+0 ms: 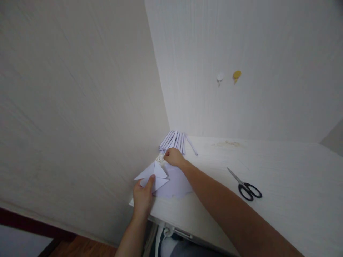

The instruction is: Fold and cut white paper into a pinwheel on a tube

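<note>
My left hand (pixel 143 195) pinches a folded white paper piece (pixel 158 172) with several pointed triangular flaps, the thumb on top. Its tip is turned toward a small patch of whitish bits (pixel 160 159) on the table. Beside that patch, my right hand (pixel 174 157) is closed, fingertips together; what they hold, if anything, is too small to tell. Under my right forearm lies pale lilac paper (pixel 177 182), partly covered by the wrist. Just beyond my right hand rests a bundle of thin rolled paper tubes (pixel 174 140).
Scissors (pixel 245 187) with black handles lie on the white tabletop (pixel 289 192) at right, blades pointing away. One loose paper tube (pixel 192 145) lies beside the bundle. A wall (pixel 107 107) rises close on the left. White (pixel 220 76) and yellow (pixel 237 74) hooks are on the back wall.
</note>
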A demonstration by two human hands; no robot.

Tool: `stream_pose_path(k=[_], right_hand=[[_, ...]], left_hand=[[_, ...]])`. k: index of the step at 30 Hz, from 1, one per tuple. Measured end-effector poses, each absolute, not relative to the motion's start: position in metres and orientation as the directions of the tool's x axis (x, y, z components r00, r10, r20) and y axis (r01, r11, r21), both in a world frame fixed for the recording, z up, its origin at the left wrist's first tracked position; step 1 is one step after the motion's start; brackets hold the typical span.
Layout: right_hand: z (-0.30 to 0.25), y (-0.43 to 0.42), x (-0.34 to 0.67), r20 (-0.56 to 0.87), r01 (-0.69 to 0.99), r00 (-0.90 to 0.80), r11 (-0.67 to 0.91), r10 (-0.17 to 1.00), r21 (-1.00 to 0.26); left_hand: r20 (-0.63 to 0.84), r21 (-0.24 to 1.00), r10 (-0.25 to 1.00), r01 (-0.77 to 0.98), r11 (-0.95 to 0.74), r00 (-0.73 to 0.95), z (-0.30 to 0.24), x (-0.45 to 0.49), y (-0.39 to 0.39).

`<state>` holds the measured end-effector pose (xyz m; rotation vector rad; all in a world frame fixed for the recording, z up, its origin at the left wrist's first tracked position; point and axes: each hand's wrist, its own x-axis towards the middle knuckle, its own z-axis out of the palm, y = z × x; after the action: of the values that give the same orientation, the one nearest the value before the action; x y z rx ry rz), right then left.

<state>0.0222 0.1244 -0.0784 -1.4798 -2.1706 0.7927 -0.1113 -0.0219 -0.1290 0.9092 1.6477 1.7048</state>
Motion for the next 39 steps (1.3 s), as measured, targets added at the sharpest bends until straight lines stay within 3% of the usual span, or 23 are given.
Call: stream_pose_path(k=[7,13,19,26,32,39], right_hand=[[-0.064,0.093,0.051,0.076,0.628,-0.285,0.246,0.955,-0.738],[-0.051,0.047,0.102,0.123,0.445,-0.154,0.18,0.98,-0.877],[-0.053,-0.014,0.154,-0.02,0.154,-0.148,0.003,0.989,-0.988],[-0.061,-0.056,0.2,-0.1,-0.102,-0.12,-0.113,0.988,-0.988],[-0.061,-0.06,0.233,-0.093,-0.137,-0.055,-0.1,0.994,-0.985],[-0.073,-0.064,0.252,-0.082,-0.027,-0.018,-0.083,0.996,-0.996]], left_hand=[[0.079,0.996,0.777,0.022,-0.084,-0.625,-0.126,-0.11,-0.025],[0.128,0.991,0.807,0.035,-0.133,-0.576,-0.105,-0.094,-0.036],[0.127,0.991,0.926,0.008,-0.133,-0.356,-0.083,-0.038,-0.058],[0.036,0.984,0.983,-0.163,-0.067,-0.182,-0.093,0.022,-0.054],[0.006,0.985,0.994,-0.172,-0.024,-0.106,-0.102,0.044,-0.04],[0.013,0.991,0.998,-0.13,-0.02,-0.058,-0.108,0.044,-0.041]])
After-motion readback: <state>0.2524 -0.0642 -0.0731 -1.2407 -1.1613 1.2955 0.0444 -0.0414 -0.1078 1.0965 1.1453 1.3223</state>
